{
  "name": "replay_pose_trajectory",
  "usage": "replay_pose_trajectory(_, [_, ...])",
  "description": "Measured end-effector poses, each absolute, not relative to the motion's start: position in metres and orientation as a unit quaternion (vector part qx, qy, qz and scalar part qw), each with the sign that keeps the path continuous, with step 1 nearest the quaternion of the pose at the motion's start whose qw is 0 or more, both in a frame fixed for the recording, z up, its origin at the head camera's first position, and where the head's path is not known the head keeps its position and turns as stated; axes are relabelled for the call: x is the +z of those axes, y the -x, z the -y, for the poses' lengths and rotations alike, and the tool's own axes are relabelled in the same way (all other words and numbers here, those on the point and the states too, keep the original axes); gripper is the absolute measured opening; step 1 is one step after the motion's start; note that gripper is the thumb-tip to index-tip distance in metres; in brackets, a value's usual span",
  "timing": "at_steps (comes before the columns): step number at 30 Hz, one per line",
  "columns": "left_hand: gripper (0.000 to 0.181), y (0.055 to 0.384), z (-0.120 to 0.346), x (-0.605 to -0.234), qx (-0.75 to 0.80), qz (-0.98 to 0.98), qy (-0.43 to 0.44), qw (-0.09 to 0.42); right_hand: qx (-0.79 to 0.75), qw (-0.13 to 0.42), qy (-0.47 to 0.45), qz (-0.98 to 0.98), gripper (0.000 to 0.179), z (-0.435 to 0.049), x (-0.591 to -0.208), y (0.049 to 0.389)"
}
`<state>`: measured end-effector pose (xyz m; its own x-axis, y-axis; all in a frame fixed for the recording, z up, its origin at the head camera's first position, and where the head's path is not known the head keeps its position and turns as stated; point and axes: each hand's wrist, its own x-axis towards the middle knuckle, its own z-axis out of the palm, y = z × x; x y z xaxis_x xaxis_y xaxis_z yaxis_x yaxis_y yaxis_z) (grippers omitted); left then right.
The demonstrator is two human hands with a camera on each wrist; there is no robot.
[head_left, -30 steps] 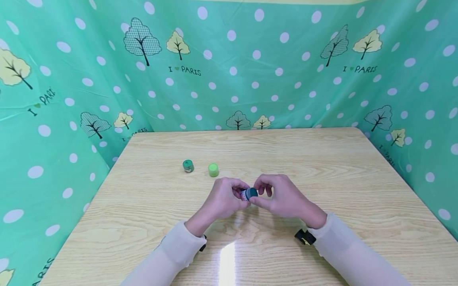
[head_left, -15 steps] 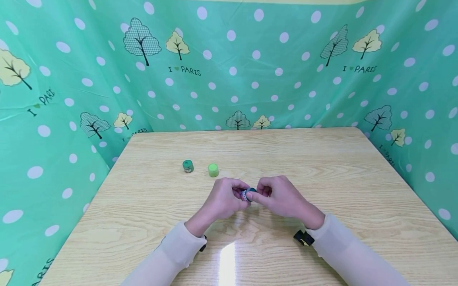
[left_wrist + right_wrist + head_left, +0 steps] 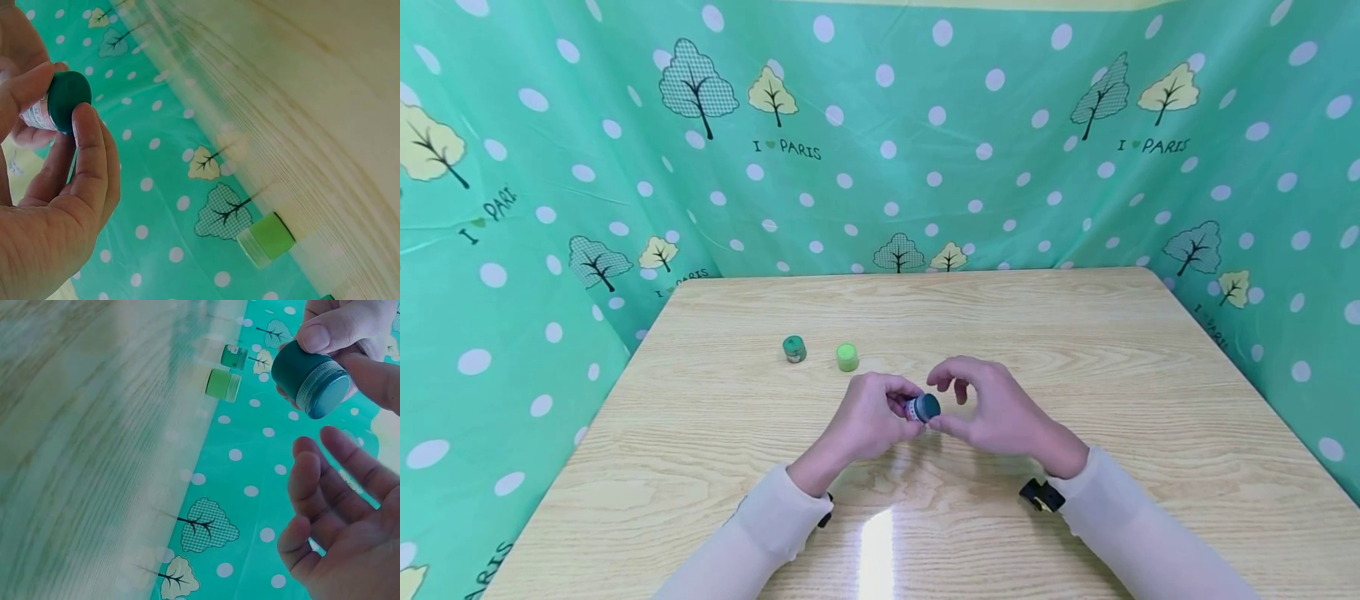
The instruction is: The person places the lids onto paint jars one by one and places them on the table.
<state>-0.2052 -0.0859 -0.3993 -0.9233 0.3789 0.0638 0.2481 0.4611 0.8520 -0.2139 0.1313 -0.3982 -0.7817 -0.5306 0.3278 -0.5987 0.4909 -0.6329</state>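
My left hand (image 3: pixel 880 417) pinches a small jar of dark green paint (image 3: pixel 928 407) between thumb and fingers, tilted sideways above the table. Its printed white label (image 3: pixel 39 116) shows in the left wrist view. In the right wrist view, the clear ribbed lid (image 3: pixel 326 392) is at the end facing my right hand. My right hand (image 3: pixel 992 408) is beside that lid, its fingers (image 3: pixel 325 494) spread and loosely bent, apart from the jar. The thumb tip is close to the jar's lower edge; whether it touches cannot be told.
Farther back on the wooden table (image 3: pixel 1037 333) stand a light green paint jar (image 3: pixel 847 357) and, left of it, a darker green paint jar (image 3: pixel 794 348). A green dotted curtain (image 3: pixel 925 192) with printed trees hangs behind and along both sides.
My right fingers and thumb were on the lid half a second ago. Now they have spread off it, and the lid end shows fully. My left hand holds the jar in the same spot.
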Motion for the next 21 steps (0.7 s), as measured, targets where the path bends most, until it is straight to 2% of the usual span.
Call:
replay_pose_trajectory(10, [0.029, 0.2055, 0.0852, -0.3993, 0.495, -0.846, -0.183, 0.070, 0.370, 0.058, -0.362, 0.854, 0.038, -0.1305, -0.4004, 0.2150])
replay_pose_trajectory(21, [0.026, 0.2051, 0.0855, -0.3993, 0.492, -0.849, -0.181, 0.070, 0.358, 0.056, -0.339, 0.868, 0.023, -0.1291, -0.3990, 0.2122])
